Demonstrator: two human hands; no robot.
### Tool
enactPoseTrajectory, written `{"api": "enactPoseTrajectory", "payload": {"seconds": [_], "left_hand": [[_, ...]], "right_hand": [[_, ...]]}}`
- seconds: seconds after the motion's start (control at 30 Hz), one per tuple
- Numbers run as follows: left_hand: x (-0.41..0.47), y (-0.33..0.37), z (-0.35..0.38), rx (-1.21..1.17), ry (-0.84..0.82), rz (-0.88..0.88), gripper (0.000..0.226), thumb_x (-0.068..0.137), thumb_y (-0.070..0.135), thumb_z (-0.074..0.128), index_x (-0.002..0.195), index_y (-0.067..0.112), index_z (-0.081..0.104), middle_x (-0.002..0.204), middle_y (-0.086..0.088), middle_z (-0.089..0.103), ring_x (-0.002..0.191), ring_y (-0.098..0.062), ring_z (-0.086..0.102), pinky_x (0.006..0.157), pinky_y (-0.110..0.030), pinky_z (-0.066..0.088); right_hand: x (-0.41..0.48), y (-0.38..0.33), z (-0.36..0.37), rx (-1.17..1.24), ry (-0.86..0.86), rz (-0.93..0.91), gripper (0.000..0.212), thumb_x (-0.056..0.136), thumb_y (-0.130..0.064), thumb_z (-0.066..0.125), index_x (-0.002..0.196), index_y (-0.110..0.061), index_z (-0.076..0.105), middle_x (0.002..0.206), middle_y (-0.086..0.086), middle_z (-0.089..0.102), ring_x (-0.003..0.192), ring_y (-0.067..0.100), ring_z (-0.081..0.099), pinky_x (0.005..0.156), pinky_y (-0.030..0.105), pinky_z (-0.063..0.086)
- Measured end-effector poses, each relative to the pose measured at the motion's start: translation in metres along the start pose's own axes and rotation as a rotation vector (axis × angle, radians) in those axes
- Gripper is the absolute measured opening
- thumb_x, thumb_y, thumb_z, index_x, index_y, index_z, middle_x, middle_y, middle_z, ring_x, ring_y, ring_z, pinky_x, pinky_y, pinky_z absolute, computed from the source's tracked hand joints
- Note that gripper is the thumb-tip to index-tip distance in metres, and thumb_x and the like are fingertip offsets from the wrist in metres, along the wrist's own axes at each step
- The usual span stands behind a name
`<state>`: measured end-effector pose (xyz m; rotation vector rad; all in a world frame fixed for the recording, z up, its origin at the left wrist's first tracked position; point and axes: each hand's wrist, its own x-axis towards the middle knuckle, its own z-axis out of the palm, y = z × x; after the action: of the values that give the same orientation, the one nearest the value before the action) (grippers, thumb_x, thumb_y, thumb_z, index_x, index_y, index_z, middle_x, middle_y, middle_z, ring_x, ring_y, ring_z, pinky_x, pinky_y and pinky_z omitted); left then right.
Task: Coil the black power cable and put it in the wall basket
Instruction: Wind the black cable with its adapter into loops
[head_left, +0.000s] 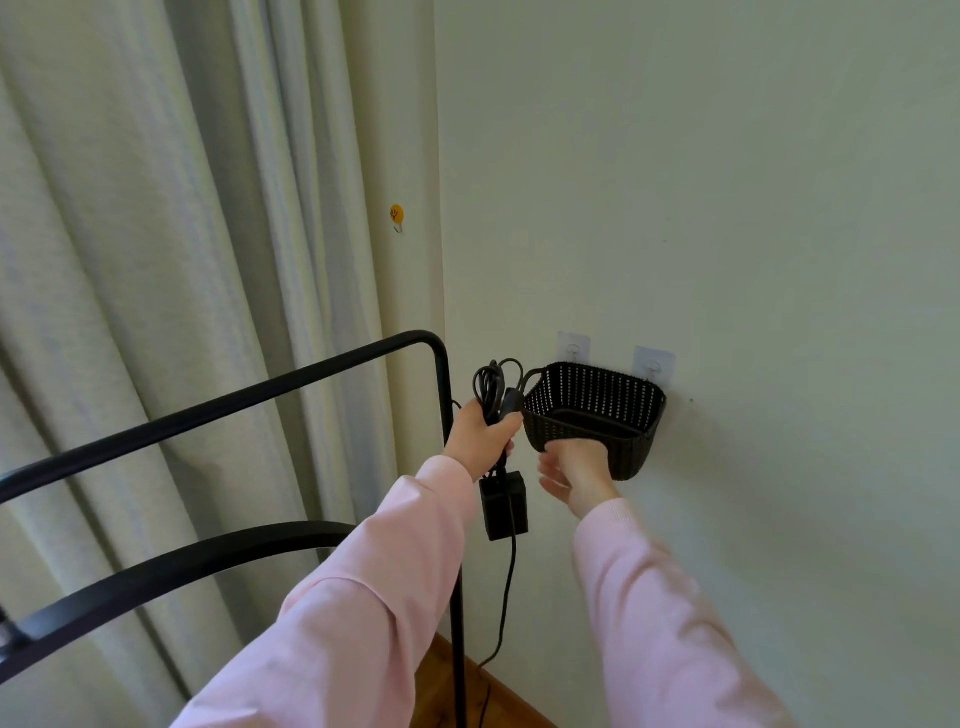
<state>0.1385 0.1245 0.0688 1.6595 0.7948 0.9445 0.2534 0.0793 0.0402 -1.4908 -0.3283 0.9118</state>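
My left hand (480, 431) is shut on the black power cable (493, 384), whose coiled loops stick up above my fist just left of the basket. The cable's black adapter block (504, 506) hangs below my hand, and a loose length of cord trails down toward the floor. The dark woven wall basket (631, 441) hangs on two clear adhesive hooks on the wall. My right hand (574, 470) is under the basket's front left corner with fingers apart, touching its underside.
A black metal rack frame (291, 382) curves in from the left, its upright post just behind my left hand. Pale curtains (156, 260) hang at the left. A small orange hook (397, 214) is stuck on the wall corner. Wooden floor shows below.
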Motion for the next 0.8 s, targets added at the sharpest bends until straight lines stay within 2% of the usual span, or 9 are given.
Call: {"api": "enactPoseTrajectory", "payload": {"seconds": [0.1,0.17,0.23,0.3,0.37,0.43,0.53,0.7,0.8], "left_hand": [[0.001,0.000,-0.001,-0.036,0.021,-0.011,0.017,0.087,0.007,0.054,0.074,0.016,0.046,0.062,-0.003,0.048,0.052,-0.014,0.047,0.056,-0.026,0.046],[0.002,-0.001,-0.002,-0.055,0.031,-0.005,0.016,0.087,0.007,0.053,0.074,0.016,0.046,0.064,-0.003,0.048,0.053,-0.014,0.047,0.058,-0.029,0.046],[0.003,-0.001,-0.002,-0.058,0.041,0.006,0.016,0.087,0.008,0.053,0.076,0.017,0.047,0.065,-0.002,0.049,0.054,-0.015,0.047,0.061,-0.032,0.047],[0.004,-0.001,-0.003,-0.055,0.046,0.021,0.015,0.087,0.009,0.053,0.076,0.017,0.047,0.065,-0.002,0.048,0.054,-0.016,0.047,0.061,-0.033,0.047],[0.005,-0.002,-0.004,-0.051,0.057,0.025,0.013,0.087,0.011,0.053,0.077,0.017,0.047,0.065,-0.002,0.049,0.055,-0.016,0.048,0.063,-0.034,0.047],[0.006,-0.003,-0.005,-0.042,0.078,0.026,0.011,0.087,0.012,0.053,0.079,0.016,0.047,0.064,-0.002,0.049,0.055,-0.016,0.049,0.064,-0.035,0.048],[0.007,-0.003,-0.009,-0.014,0.114,0.039,0.008,0.089,0.012,0.050,0.084,0.007,0.047,0.061,-0.004,0.048,0.051,-0.014,0.048,0.058,-0.027,0.049],[0.008,-0.003,-0.014,0.006,0.117,0.038,0.007,0.089,0.010,0.048,0.085,0.004,0.045,0.061,-0.006,0.046,0.049,-0.013,0.045,0.046,-0.013,0.047],[0.006,-0.001,-0.015,0.068,0.073,0.044,0.008,0.089,0.012,0.049,0.083,0.007,0.045,0.060,-0.005,0.046,0.049,-0.014,0.045,0.042,-0.009,0.043]], "right_hand": [[0.008,0.021,-0.009,-0.266,-0.059,0.051,0.008,0.090,-0.001,0.046,0.096,-0.007,0.048,0.084,0.011,0.054,0.062,0.017,0.052,0.056,0.028,0.047],[0.007,0.034,-0.010,-0.397,-0.113,0.121,0.009,0.090,0.002,0.044,0.091,-0.006,0.048,0.077,0.009,0.053,0.062,0.016,0.053,0.056,0.025,0.047],[0.003,0.041,-0.007,-0.609,-0.202,0.211,0.020,0.088,0.010,0.039,0.092,-0.006,0.051,0.076,0.008,0.057,0.067,0.016,0.057,0.062,0.023,0.047],[-0.003,0.045,-0.004,-0.655,-0.319,0.308,0.032,0.086,0.014,0.037,0.103,-0.007,0.056,0.083,0.007,0.064,0.076,0.016,0.060,0.064,0.025,0.048],[-0.005,0.050,-0.004,-0.650,-0.443,0.293,0.032,0.088,0.009,0.043,0.109,-0.009,0.057,0.103,0.008,0.069,0.098,0.020,0.064,0.073,0.029,0.051],[-0.006,0.051,-0.007,-0.672,-0.518,0.214,0.019,0.090,0.003,0.047,0.097,-0.010,0.061,0.125,0.015,0.063,0.112,0.027,0.062,0.090,0.035,0.050],[-0.005,0.051,-0.014,-0.714,-0.605,0.193,0.017,0.089,-0.002,0.057,0.102,-0.009,0.062,0.117,0.011,0.068,0.115,0.021,0.062,0.103,0.035,0.046],[0.002,0.046,-0.018,-0.757,-0.518,0.145,0.010,0.083,-0.007,0.062,0.081,-0.015,0.067,0.077,0.000,0.068,0.079,0.012,0.064,0.078,0.027,0.051],[0.002,0.035,-0.012,-0.938,-0.431,0.072,0.018,0.083,-0.003,0.057,0.075,-0.019,0.062,0.068,0.001,0.057,0.063,0.010,0.053,0.058,0.019,0.040]]}}
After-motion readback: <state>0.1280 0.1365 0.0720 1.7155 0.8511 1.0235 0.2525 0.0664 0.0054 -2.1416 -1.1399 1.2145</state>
